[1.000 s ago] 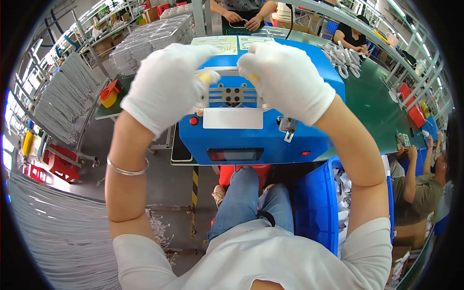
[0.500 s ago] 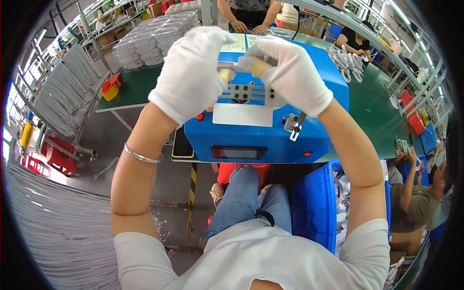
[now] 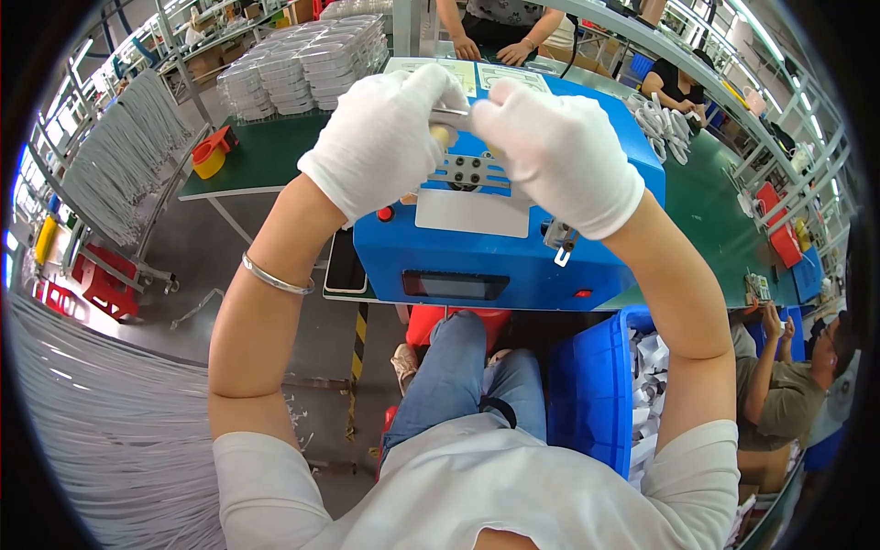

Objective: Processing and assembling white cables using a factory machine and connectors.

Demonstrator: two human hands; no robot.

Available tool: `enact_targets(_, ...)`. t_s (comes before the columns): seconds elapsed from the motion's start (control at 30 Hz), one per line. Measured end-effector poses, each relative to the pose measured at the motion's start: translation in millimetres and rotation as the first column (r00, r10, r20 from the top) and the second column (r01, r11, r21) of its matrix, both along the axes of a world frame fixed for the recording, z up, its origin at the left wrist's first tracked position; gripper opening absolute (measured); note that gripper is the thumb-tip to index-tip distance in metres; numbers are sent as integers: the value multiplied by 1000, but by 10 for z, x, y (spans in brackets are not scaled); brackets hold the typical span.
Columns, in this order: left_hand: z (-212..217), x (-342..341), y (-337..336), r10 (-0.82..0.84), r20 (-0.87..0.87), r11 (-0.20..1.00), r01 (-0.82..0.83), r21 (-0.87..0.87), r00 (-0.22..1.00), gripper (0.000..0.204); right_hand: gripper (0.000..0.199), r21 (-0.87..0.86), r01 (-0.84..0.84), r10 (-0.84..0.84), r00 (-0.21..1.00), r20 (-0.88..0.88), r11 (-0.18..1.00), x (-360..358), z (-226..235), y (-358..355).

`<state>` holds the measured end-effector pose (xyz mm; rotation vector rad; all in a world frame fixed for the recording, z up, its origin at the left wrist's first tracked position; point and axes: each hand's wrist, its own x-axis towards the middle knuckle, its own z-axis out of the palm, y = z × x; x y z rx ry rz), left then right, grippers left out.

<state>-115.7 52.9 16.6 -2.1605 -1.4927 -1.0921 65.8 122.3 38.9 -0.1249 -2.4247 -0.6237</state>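
My left hand (image 3: 390, 137), in a white glove, is closed with its fingertips around a thin pale strip (image 3: 449, 116). My right hand (image 3: 561, 151), gloved too, is curled shut at the strip's other end; its fingertips are partly hidden and slightly blurred. A pale yellow cover (image 3: 442, 136) shows on a left finger. Both hands are raised over a blue machine (image 3: 390, 252). Just below them, the machine carries a slotted metal bracket (image 3: 472, 171) with bolts and a white plate (image 3: 472, 214). A small metal fixture (image 3: 557, 236) sits beside my right wrist.
The machine stands on a green table (image 3: 706, 215). A blue bin (image 3: 591, 394) of white pieces is by my right leg. Stacked clear trays (image 3: 307, 69) and a yellow-and-red tape dispenser (image 3: 213, 153) lie left. Long grey cables (image 3: 119, 431) hang at lower left. People work nearby.
My hands have come slightly lower and to the right in the picture, and the right hand has turned so its yellow-covered fingers are mostly hidden. The view has shifted a little.
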Motion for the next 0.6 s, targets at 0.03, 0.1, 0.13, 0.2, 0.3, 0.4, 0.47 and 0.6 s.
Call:
enact_targets(0.03, -4, 3, 3, -2, 3, 1000, 2, 1, 1000, 14, 13, 1, 2, -2, 1000, 3, 1000, 9, 8, -6)
enact_targets(0.1, -2, -2, -8, 8, -48, 998, -4, 70, 999, 10, 10, 71, -32, 32, 999, 8, 997, 19, 19, -11)
enact_targets(0.13, 0, -3, -9, 9, -48, 997, -6, 71, 999, 10, 10, 72, -34, 34, 999, 8, 997, 13, 30, 5)
enact_targets(0.2, -4, -1, -6, 74, -110, 991, -61, 116, 991, 10, 6, -701, -10, -17, 999, -32, 713, -29, 73, 109)
enact_targets(0.3, -20, 4, -36, 73, 9, 997, -73, 19, 997, 12, 21, -876, 44, -7, 999, 46, 481, -124, 113, 211)
enact_targets(0.4, 0, 20, -86, 86, -59, 994, -82, 66, 995, 19, 28, -943, 85, -5, 996, 88, 321, -130, 93, 200)
enact_targets(0.47, -100, 27, -149, 192, -14, 935, -179, 305, 981, 22, 31, -922, 47, 7, 999, 54, 384, -93, 58, 234)
enact_targets(0.6, -684, 89, -348, 61, 648, 941, -259, 215, 759, 29, 37, -978, -104, 151, 986, -77, 180, 15, -55, 443)
